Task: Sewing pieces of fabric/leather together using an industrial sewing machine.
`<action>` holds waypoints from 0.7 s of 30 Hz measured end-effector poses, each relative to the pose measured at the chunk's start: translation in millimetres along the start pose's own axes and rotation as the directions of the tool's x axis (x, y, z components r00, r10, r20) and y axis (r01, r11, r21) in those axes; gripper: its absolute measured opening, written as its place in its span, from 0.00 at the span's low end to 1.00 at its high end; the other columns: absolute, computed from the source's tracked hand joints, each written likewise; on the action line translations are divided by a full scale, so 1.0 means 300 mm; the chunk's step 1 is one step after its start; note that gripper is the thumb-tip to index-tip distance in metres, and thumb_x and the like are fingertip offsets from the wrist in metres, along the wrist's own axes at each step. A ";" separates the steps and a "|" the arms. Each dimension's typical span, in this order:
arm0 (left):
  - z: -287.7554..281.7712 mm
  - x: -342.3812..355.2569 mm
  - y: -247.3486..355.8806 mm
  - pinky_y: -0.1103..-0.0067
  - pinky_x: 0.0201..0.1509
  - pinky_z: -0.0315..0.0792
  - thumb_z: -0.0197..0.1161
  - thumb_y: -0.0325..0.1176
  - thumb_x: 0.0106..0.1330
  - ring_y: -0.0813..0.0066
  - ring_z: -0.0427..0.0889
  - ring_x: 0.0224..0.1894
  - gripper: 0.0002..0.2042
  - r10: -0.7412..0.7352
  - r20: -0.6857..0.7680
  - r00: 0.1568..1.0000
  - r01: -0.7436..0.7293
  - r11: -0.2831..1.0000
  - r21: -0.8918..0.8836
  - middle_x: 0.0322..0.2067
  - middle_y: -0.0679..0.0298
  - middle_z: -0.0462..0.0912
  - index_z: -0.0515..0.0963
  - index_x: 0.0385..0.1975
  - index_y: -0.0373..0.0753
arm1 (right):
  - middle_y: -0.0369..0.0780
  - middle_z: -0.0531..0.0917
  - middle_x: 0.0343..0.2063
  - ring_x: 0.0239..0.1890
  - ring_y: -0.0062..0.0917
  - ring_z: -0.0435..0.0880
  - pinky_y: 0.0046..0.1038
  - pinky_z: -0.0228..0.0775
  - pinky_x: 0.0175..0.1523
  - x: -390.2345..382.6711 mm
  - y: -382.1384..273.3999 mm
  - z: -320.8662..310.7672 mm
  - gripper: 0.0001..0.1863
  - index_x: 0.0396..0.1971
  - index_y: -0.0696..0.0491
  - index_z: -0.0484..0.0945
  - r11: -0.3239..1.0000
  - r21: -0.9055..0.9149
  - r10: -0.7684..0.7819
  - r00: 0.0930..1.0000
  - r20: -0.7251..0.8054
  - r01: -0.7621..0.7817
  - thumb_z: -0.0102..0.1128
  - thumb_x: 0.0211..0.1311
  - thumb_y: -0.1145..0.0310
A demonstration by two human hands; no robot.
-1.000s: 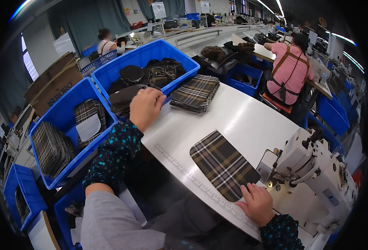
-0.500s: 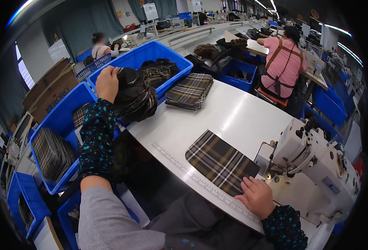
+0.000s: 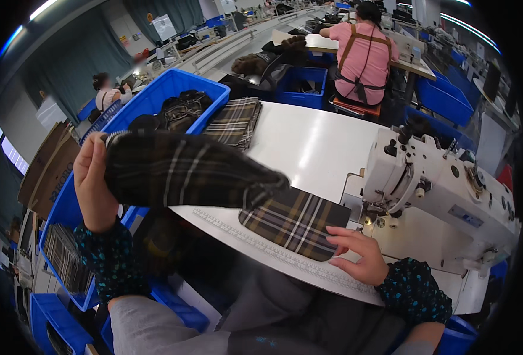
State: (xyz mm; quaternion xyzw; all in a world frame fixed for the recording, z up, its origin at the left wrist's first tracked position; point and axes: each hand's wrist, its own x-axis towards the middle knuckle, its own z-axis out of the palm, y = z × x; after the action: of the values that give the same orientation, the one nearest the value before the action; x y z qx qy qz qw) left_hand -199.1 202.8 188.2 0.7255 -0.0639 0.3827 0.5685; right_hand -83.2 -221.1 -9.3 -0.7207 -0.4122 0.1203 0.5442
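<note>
My left hand (image 3: 95,180) is raised at the left, fingers closed on one end of a dark plaid fabric piece (image 3: 181,168). The piece stretches out to the right and its bunched far end hangs over the table. Below that end, a flat plaid fabric panel (image 3: 300,222) with rounded corners lies on the white sewing table, partly covered from view. My right hand (image 3: 359,254) is at the panel's right end, thumb and fingers apart, fingertips at its edge. To its upper right stands a white sewing machine (image 3: 439,183).
A stack of plaid panels (image 3: 232,121) lies at the table's far left. Blue bins (image 3: 211,86) with dark plaid pieces stand along the left side. A ruler strip (image 3: 261,245) follows the table's near edge. A person in pink (image 3: 362,59) sits ahead at another machine.
My left hand has lifted the dark plaid piece out of the bin area and brought it nearer, over the table. My right hand's fingers have risen slightly off the panel. The view has shifted.
</note>
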 end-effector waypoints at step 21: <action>0.247 -0.408 -0.339 0.75 0.56 0.74 0.44 0.66 0.74 0.72 0.79 0.52 0.38 -0.470 0.860 -0.198 0.699 0.548 0.460 0.51 0.58 0.82 0.74 0.59 0.32 | 0.36 0.80 0.29 0.26 0.14 0.82 0.17 0.74 0.31 -0.037 -0.065 0.055 0.05 0.39 0.57 0.69 0.542 0.638 0.173 0.816 0.552 -0.547 0.51 0.77 0.72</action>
State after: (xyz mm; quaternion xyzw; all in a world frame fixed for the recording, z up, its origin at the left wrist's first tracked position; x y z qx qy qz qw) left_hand -195.2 131.2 28.0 0.6680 -0.0882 -0.4793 0.5624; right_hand -109.5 -216.6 -1.5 -0.4404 -0.2650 0.5514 0.6570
